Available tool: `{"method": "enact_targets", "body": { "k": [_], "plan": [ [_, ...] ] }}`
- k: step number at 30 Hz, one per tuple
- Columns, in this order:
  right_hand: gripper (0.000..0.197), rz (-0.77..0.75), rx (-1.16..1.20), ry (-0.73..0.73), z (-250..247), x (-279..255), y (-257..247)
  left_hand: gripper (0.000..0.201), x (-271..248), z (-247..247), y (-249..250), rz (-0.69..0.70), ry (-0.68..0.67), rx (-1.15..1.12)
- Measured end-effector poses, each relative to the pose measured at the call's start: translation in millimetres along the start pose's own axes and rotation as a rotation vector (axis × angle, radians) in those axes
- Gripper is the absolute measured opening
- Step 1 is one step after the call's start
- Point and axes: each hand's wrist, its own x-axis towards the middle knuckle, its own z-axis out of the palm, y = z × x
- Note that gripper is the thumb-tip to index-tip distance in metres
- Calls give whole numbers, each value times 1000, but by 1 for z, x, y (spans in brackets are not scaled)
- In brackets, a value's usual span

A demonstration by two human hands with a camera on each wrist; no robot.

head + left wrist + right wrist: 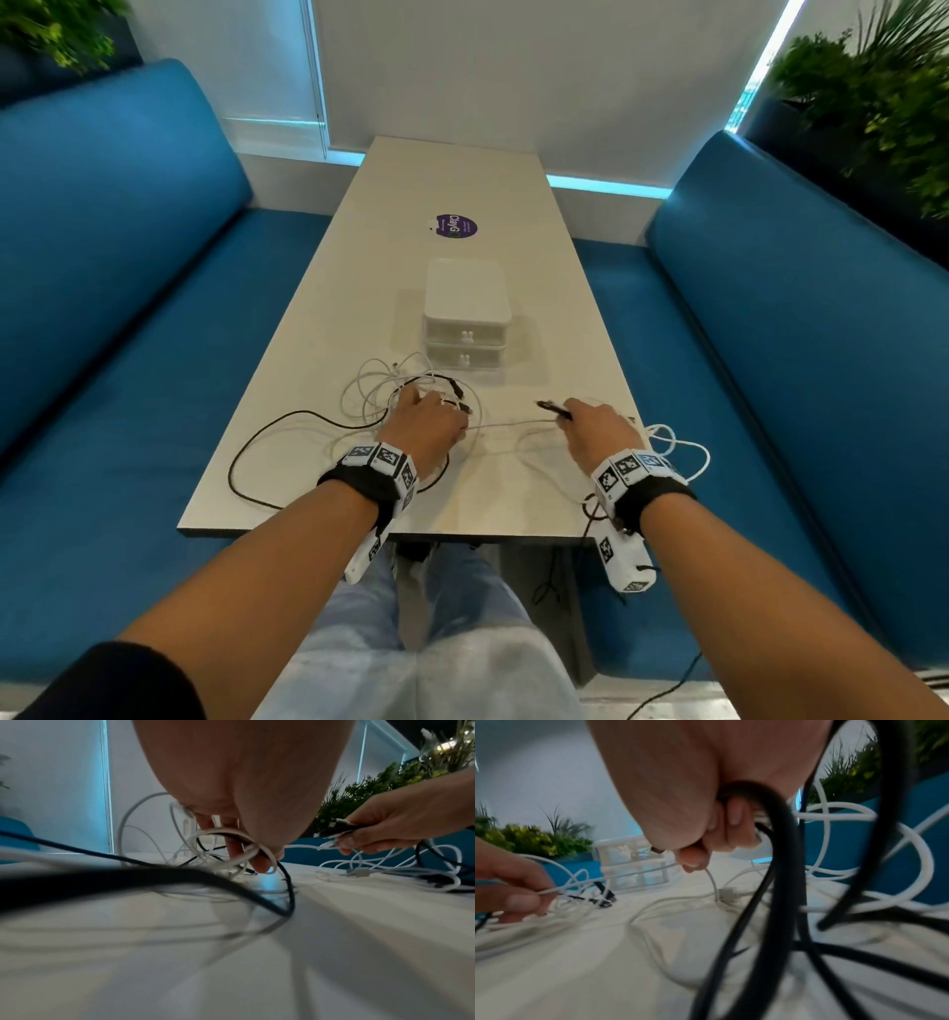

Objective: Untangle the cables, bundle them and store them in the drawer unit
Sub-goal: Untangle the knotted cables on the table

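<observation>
The left hand (423, 426) is resting on the white bench (462, 205) at the edge of the cable tangle (405, 390), its thumb and forefinger pinching a white cable (513, 424) that is stretching straight across to the right hand (601, 431). In the left wrist view its other fingers (259, 862) are poking down through loops of white and black cable. The right hand is clenching around several cable ends, with a black plug (552, 407) sticking out of the fist toward the left; in the right wrist view a thick black cable (777, 841) is running out from under its curled fingers (734, 817). More white loops (678, 447) are lying at the bench's right edge beside that wrist. A black cable (257, 452) is sweeping out in a wide loop over the left edge. The white two-drawer unit (466, 308) is sitting just beyond the tangle, both drawers closed. A purple sticker (453, 226) is lying farther up the bench, with blue sofas (128, 257) on both sides.
</observation>
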Motion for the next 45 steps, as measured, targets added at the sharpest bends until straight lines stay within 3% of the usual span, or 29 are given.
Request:
{"method": "enact_targets", "body": {
  "k": [4, 10, 16, 25, 30, 36, 41, 45],
  "plan": [
    [26, 36, -97, 47, -1, -4, -3, 21, 0, 4, 4, 38, 15, 90],
    [25, -61, 35, 150, -1, -2, -38, 23, 6, 0, 15, 56, 37, 93],
    [22, -228, 135, -105, 14, -5, -53, 24, 1, -8, 19, 50, 31, 42],
    [29, -145, -188, -100, 13, -3, -26, 20, 4, 11, 5, 68, 12, 98],
    [26, -72, -300, -137, 7, -8, -8, 18, 4, 17, -4, 8, -10, 138],
    [24, 98, -347, -73, 0, -13, 5, 15, -1, 18, -16, 38, 15, 148],
    [20, 193, -329, -73, -11, -16, 14, 30, 0, 21, -14, 37, 49, 104],
    [18, 174, -248, 4, -11, -13, 8, 23, 6, 16, -4, 66, 31, 63]
  ]
}}
